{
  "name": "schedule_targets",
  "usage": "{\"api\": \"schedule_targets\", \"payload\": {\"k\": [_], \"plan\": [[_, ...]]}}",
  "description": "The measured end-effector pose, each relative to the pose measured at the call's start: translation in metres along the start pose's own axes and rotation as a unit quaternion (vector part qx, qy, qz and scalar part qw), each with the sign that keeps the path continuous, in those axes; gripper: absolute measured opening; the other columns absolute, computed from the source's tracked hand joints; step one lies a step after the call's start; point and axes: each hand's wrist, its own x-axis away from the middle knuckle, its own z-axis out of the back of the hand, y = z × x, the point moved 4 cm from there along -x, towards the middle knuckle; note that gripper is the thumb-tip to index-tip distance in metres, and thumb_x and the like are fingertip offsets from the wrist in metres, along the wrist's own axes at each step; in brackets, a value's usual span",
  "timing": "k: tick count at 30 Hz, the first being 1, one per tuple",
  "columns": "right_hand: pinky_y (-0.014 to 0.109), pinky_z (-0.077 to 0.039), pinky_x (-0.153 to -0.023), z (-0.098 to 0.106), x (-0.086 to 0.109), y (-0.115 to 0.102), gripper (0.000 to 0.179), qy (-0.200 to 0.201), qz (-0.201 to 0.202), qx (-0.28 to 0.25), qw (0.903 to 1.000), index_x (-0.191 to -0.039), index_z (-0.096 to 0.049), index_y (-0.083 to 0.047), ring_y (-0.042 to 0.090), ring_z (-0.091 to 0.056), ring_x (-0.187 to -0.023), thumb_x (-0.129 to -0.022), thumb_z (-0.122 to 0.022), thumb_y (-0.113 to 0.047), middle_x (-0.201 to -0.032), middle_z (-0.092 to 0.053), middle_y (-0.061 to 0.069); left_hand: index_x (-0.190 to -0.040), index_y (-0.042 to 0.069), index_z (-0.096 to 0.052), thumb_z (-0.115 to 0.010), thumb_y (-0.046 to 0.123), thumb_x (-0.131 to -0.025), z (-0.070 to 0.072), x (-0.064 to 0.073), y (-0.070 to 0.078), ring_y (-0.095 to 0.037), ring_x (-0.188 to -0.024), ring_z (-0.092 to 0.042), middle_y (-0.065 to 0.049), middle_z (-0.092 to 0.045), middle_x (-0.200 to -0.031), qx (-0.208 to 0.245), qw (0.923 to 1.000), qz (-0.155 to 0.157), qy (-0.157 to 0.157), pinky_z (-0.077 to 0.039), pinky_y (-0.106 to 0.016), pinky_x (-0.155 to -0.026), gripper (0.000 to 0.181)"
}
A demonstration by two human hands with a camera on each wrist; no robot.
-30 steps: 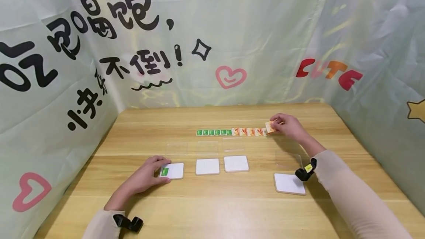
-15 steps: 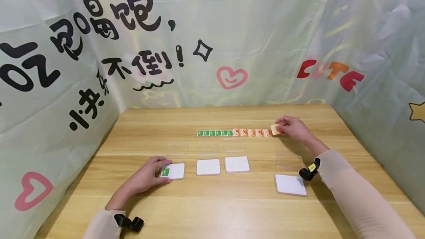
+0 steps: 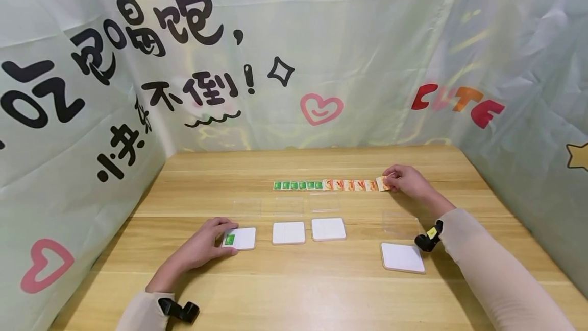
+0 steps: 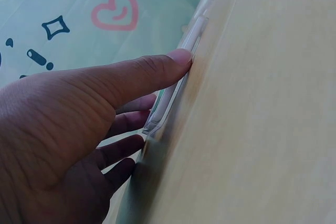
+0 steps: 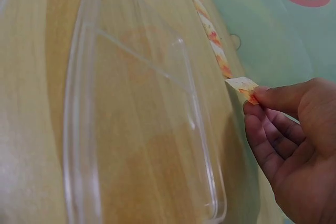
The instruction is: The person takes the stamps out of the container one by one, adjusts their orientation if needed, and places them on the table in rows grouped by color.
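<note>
In the head view my left hand (image 3: 204,244) holds a low box with a white top (image 3: 245,238) at its left end, thumb on the near side and fingers at the far side. A small green card (image 3: 229,239) lies on that white top, beside the fingers. The left wrist view shows the thumb (image 4: 157,72) along the edge of the clear-walled box (image 4: 167,100). My right hand (image 3: 406,180) pinches a small orange-and-white card (image 3: 382,183) between thumb and fingers at the right end of a row. The right wrist view shows this card (image 5: 241,85) tilted, one corner near the row.
The row runs from several green cards (image 3: 294,186) to several orange cards (image 3: 348,185). Clear plastic lids (image 3: 400,222) lie behind the boxes. More white-topped boxes stand in the middle (image 3: 288,233) and at the right (image 3: 402,258). A printed curtain (image 3: 367,65) encloses the table.
My right hand has moved slightly to the right and lowered the orange card to the end of the row. The left hand stays on its box.
</note>
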Motion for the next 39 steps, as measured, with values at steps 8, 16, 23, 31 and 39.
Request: {"api": "schedule_targets", "payload": {"k": [8, 16, 23, 31, 39], "plan": [[0.028, -0.051, -0.064, -0.0015, -0.0013, 0.0020, 0.028, 0.002, 0.010, 0.035, 0.9993, -0.115, -0.056, 0.012, 0.018, -0.060, -0.073, -0.097, -0.060, -0.008, -0.089, -0.066, 0.015, -0.132, 0.009, -0.061, -0.078, 0.047, -0.080, -0.0004, 0.0001, 0.0005, -0.033, -0.123, -0.047, -0.011, -0.052, -0.133, 0.006, 1.0000, 0.004, 0.001, -0.039, -0.054, -0.100, 0.066], [0.027, -0.053, -0.064, -0.0028, -0.0049, 0.0063, 0.024, 0.000, 0.006, 0.036, 0.9993, -0.112, -0.058, 0.012, 0.018, -0.064, -0.075, -0.095, -0.062, -0.005, -0.092, -0.067, 0.018, -0.132, 0.010, -0.062, -0.078, 0.047, -0.079, -0.0013, 0.0006, 0.0009, -0.033, -0.123, -0.046, -0.011, -0.052, -0.132, 0.009, 0.9999, 0.005, 0.001, -0.039, -0.054, -0.100, 0.067], [0.029, -0.053, -0.065, -0.0032, -0.0053, 0.0029, 0.023, 0.001, 0.002, 0.065, 0.9979, -0.111, -0.059, 0.009, 0.019, -0.064, -0.075, -0.095, -0.062, -0.008, -0.093, -0.068, 0.018, -0.131, 0.010, -0.062, -0.078, 0.048, -0.079, -0.0007, 0.0008, 0.0011, -0.034, -0.123, -0.046, -0.011, -0.052, -0.132, 0.009, 1.0000, 0.001, 0.001, -0.039, -0.055, -0.100, 0.067], [0.032, -0.050, -0.064, -0.0041, -0.0056, 0.0031, 0.020, -0.002, 0.003, 0.085, 0.9964, -0.109, -0.060, 0.006, 0.018, -0.061, -0.072, -0.096, -0.061, -0.009, -0.086, -0.067, 0.012, -0.131, 0.010, -0.062, -0.078, 0.049, -0.079, -0.0010, 0.0007, 0.0011, -0.035, -0.124, -0.046, -0.012, -0.052, -0.133, 0.009, 1.0000, 0.004, 0.000, -0.038, -0.055, -0.101, 0.067], [0.033, -0.047, -0.063, -0.0049, -0.0060, 0.0037, 0.018, 0.003, 0.006, 0.104, 0.9945, -0.107, -0.061, 0.005, 0.017, -0.057, -0.068, -0.096, -0.062, -0.010, -0.082, -0.065, 0.008, -0.131, 0.010, -0.062, -0.077, 0.049, -0.079, -0.0009, 0.0005, 0.0016, -0.034, -0.124, -0.046, -0.012, -0.052, -0.133, 0.006, 1.0000, 0.003, 0.000, -0.039, -0.055, -0.100, 0.067]]}}
